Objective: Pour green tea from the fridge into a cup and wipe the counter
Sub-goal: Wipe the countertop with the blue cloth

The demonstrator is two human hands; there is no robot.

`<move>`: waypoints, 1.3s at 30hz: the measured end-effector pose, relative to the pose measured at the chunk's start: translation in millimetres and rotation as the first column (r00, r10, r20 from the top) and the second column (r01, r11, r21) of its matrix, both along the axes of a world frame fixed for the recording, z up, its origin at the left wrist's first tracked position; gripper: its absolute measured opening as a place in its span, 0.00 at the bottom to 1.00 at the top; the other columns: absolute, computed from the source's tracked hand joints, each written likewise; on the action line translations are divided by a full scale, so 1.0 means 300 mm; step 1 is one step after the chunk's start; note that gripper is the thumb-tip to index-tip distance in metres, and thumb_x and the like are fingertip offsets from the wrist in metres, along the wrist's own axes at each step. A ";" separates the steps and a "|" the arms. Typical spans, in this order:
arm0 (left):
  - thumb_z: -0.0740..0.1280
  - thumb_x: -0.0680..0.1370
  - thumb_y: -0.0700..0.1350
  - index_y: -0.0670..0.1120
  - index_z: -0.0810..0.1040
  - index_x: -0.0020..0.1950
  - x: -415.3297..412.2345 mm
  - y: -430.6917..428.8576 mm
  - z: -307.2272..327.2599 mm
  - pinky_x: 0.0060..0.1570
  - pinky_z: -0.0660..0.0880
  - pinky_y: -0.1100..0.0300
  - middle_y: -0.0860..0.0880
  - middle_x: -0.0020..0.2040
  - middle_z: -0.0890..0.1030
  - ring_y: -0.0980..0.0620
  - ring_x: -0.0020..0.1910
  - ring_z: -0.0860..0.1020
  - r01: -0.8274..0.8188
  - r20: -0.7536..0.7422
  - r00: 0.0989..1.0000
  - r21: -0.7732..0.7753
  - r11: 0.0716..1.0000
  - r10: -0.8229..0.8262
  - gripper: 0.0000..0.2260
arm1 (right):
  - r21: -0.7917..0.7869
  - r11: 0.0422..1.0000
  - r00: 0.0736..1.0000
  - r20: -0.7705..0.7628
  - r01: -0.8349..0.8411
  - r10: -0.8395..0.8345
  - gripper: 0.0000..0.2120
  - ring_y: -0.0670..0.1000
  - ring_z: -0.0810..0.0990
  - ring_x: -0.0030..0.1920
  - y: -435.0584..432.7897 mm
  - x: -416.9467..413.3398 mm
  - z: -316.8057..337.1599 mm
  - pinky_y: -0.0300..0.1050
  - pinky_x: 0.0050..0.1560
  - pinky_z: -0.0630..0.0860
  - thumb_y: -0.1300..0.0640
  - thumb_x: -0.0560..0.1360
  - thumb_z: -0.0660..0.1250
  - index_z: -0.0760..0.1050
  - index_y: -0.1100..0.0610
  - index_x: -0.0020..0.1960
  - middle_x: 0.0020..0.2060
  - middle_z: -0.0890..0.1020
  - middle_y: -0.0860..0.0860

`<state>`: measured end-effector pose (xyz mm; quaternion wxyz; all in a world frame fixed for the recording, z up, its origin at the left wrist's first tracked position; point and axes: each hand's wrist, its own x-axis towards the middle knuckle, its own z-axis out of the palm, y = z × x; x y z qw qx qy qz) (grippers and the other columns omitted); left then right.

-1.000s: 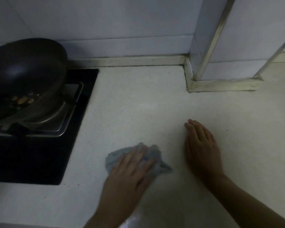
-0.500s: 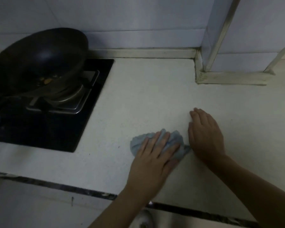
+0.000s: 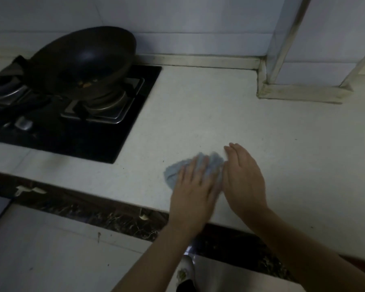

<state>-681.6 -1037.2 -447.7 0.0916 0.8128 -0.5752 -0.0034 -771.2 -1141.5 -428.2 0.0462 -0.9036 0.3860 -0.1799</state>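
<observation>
A crumpled blue-grey cloth [image 3: 214, 163] lies on the pale counter [image 3: 198, 114] near its front edge. My left hand [image 3: 193, 190] presses flat on the cloth with straight fingers and covers most of it. My right hand [image 3: 246, 178] rests flat on the counter just to the right, its inner edge touching the cloth. No cup or tea bottle is in view.
A black wok [image 3: 82, 57] with food scraps sits on a burner of the black glass hob [image 3: 105, 142] at the left. A tiled wall runs behind, and a tiled column [image 3: 303, 60] juts onto the counter at the back right. Dark trim edges the counter front.
My left hand has slid the cloth to the right until it meets my right hand, which stayed put. The view has pulled back and now takes in the counter's front edge.
</observation>
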 end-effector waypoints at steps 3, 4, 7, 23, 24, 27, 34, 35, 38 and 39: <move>0.51 0.85 0.56 0.55 0.63 0.76 -0.003 0.153 0.021 0.77 0.51 0.50 0.50 0.80 0.56 0.52 0.79 0.52 0.156 -0.025 0.987 -0.004 0.988 -0.156 0.20 | -0.021 1.000 0.999 -0.040 -0.001 0.000 0.18 0.58 0.75 0.66 -0.030 -0.030 0.000 0.52 0.68 0.68 0.62 0.77 0.63 0.73 0.65 0.66 0.64 0.76 0.61; 0.51 0.85 0.56 0.56 0.61 0.77 0.037 0.194 0.024 0.77 0.48 0.53 0.51 0.80 0.56 0.53 0.79 0.51 0.163 -0.006 0.987 -0.014 0.987 -0.163 0.20 | -0.017 1.000 0.998 -0.055 -0.013 0.012 0.18 0.58 0.74 0.66 -0.035 -0.038 -0.004 0.52 0.69 0.68 0.62 0.77 0.62 0.73 0.65 0.66 0.64 0.76 0.61; 0.56 0.84 0.52 0.55 0.55 0.78 0.225 0.268 0.016 0.77 0.43 0.57 0.48 0.80 0.57 0.52 0.79 0.49 0.052 0.085 0.995 0.001 0.999 -0.052 0.22 | -0.003 1.000 0.998 -0.054 -0.020 0.020 0.18 0.59 0.75 0.66 -0.024 -0.050 -0.017 0.53 0.68 0.68 0.65 0.77 0.62 0.73 0.66 0.66 0.64 0.77 0.62; 0.50 0.84 0.59 0.61 0.51 0.79 0.191 0.212 0.026 0.76 0.42 0.54 0.55 0.81 0.46 0.54 0.79 0.44 0.269 0.000 0.963 0.062 0.961 -0.270 0.23 | -0.001 0.999 0.999 -0.001 0.044 -0.044 0.17 0.61 0.74 0.66 -0.147 0.069 -0.011 0.55 0.69 0.66 0.64 0.80 0.57 0.71 0.67 0.67 0.64 0.76 0.63; 0.50 0.84 0.59 0.61 0.50 0.79 0.242 0.221 0.019 0.76 0.42 0.55 0.56 0.81 0.46 0.55 0.79 0.44 0.234 0.001 0.972 0.050 0.971 -0.235 0.23 | -0.002 0.999 0.999 -0.027 0.043 -0.043 0.18 0.61 0.74 0.66 -0.171 0.066 -0.020 0.55 0.69 0.67 0.63 0.80 0.55 0.71 0.67 0.67 0.64 0.76 0.63; 0.50 0.85 0.56 0.60 0.53 0.79 0.351 0.158 0.015 0.77 0.48 0.51 0.53 0.81 0.51 0.51 0.79 0.50 0.016 -0.039 0.999 -0.016 1.000 -0.017 0.21 | -0.005 1.000 0.997 -0.069 0.024 -0.025 0.22 0.61 0.74 0.65 -0.214 0.044 -0.050 0.54 0.68 0.65 0.58 0.78 0.50 0.71 0.66 0.67 0.64 0.76 0.62; 0.53 0.83 0.58 0.57 0.67 0.74 0.133 -0.151 -0.017 0.72 0.59 0.47 0.49 0.79 0.60 0.46 0.78 0.58 0.144 -0.046 0.988 -0.065 0.987 -0.147 0.21 | 0.015 1.000 0.995 -0.102 0.022 -0.021 0.27 0.59 0.75 0.63 -0.224 0.033 -0.037 0.50 0.65 0.69 0.54 0.71 0.54 0.74 0.63 0.66 0.63 0.77 0.59; 0.54 0.82 0.59 0.57 0.70 0.73 0.135 -0.148 -0.014 0.72 0.60 0.48 0.50 0.78 0.61 0.48 0.77 0.60 0.205 -0.045 0.977 -0.070 0.976 -0.209 0.20 | 0.002 1.000 0.995 -0.104 0.011 -0.011 0.26 0.59 0.77 0.61 -0.235 0.039 -0.023 0.50 0.62 0.72 0.53 0.70 0.54 0.75 0.62 0.64 0.61 0.78 0.59; 0.55 0.82 0.60 0.57 0.71 0.71 0.249 -0.129 -0.025 0.72 0.61 0.51 0.51 0.78 0.62 0.50 0.77 0.61 0.307 -0.061 0.949 -0.057 0.950 -0.310 0.19 | -0.043 0.999 1.000 -0.028 -0.002 0.001 0.21 0.60 0.80 0.55 -0.320 0.073 0.036 0.49 0.58 0.75 0.57 0.73 0.54 0.76 0.63 0.61 0.56 0.80 0.59; 0.53 0.83 0.60 0.57 0.70 0.72 0.304 -0.135 -0.026 0.72 0.61 0.52 0.51 0.79 0.60 0.50 0.77 0.61 0.287 -0.048 0.956 -0.044 0.957 -0.289 0.20 | -0.055 0.998 1.000 -0.014 0.005 -0.006 0.20 0.60 0.80 0.56 -0.358 0.093 0.049 0.50 0.59 0.74 0.58 0.74 0.55 0.76 0.63 0.62 0.57 0.80 0.60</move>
